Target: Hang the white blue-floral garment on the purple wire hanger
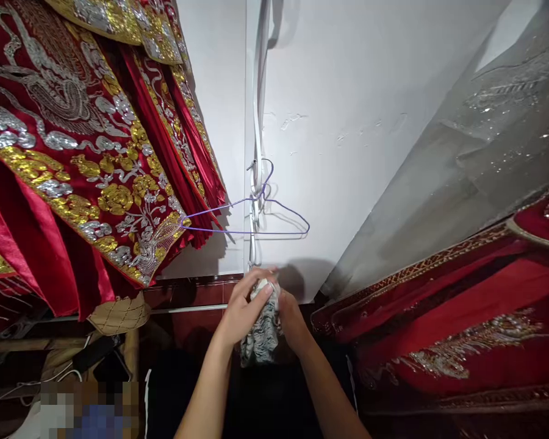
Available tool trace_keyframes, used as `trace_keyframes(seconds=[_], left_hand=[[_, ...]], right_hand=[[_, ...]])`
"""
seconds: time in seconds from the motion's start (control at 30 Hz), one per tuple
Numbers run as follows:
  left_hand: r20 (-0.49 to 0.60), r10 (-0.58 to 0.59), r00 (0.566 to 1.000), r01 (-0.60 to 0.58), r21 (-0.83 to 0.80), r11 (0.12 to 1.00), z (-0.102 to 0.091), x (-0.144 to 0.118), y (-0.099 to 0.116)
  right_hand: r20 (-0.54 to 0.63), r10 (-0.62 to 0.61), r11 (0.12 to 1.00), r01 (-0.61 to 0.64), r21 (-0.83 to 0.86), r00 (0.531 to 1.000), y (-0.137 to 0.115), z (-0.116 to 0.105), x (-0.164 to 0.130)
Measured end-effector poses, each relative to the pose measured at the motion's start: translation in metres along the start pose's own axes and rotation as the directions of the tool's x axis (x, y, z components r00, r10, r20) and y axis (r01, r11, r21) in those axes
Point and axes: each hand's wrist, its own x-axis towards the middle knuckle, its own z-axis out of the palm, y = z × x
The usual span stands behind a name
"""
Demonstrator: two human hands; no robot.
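A bunched piece of grey-and-white patterned fabric (262,338) hangs between my two hands, low in the middle of the view. My left hand (247,305) is closed on its upper part, the thumb lying across the front. From the other side my right hand (291,316) grips the same cloth, though most of its fingers are hidden. What kind of garment or cloth it is, I cannot tell. Just beyond my hands a purple wire hanger (238,232) hangs from a white wall rack (257,122) and carries nothing.
Red garments with gold and silver sequin work (119,195) hang on the left. On the right are a red embroidered garment (480,292) and a sheer grey covering (439,177). A woven tan bag (121,314) and a black phone-like object (112,369) lie at lower left.
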Motion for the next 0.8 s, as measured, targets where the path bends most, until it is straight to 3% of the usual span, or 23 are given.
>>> trace_keyframes(seconds=[0.07, 0.13, 0.2, 0.27, 0.33, 0.4, 0.5, 0.6, 0.7, 0.8], left_hand=[[0.004, 0.028, 1.000, -0.028, -0.015, 0.999, -0.011, 0.003, -0.005], [0.103, -0.003, 0.995, -0.001, 0.033, 0.999, -0.027, 0.002, -0.013], [0.272, -0.126, 0.954, 0.081, 0.170, 0.982, -0.044, -0.004, -0.022], [0.344, -0.280, 0.896, 0.144, 0.372, 0.917, -0.061, -0.013, -0.027], [0.290, -0.373, 0.882, 0.159, 0.560, 0.813, -0.079, -0.023, -0.026], [0.204, -0.383, 0.901, 0.144, 0.691, 0.708, -0.100, -0.031, -0.019], [0.088, -0.362, 0.928, 0.141, 0.816, 0.561, -0.134, -0.038, -0.005], [0.029, -0.381, 0.924, 0.154, 0.884, 0.441, -0.162, -0.043, 0.004], [0.062, -0.398, 0.915, 0.101, 0.921, 0.377, -0.173, -0.047, 0.006], [0.014, -0.467, 0.884, 0.092, 0.975, 0.204, -0.170, -0.051, 0.001]], right_hand=[[0.093, 0.022, 1.000, -0.021, -0.012, 0.995, -0.015, 0.002, 0.007], [0.166, 0.012, 0.994, 0.006, -0.109, 0.986, -0.033, -0.001, 0.019], [0.213, -0.061, 0.961, 0.115, -0.251, 0.975, -0.051, -0.009, 0.034], [0.182, -0.165, 0.891, 0.225, -0.394, 0.969, -0.067, -0.020, 0.053], [0.102, -0.240, 0.816, 0.258, -0.517, 0.965, -0.077, -0.031, 0.071], [0.083, -0.248, 0.765, 0.248, -0.594, 0.965, -0.080, -0.039, 0.089], [0.187, -0.192, 0.717, 0.267, -0.644, 0.964, -0.066, -0.045, 0.114], [0.265, -0.111, 0.679, 0.268, -0.683, 0.958, -0.036, -0.048, 0.134], [0.285, -0.058, 0.690, 0.245, -0.681, 0.957, -0.006, -0.055, 0.144], [0.235, -0.080, 0.750, 0.214, -0.626, 0.969, 0.011, -0.066, 0.138]])
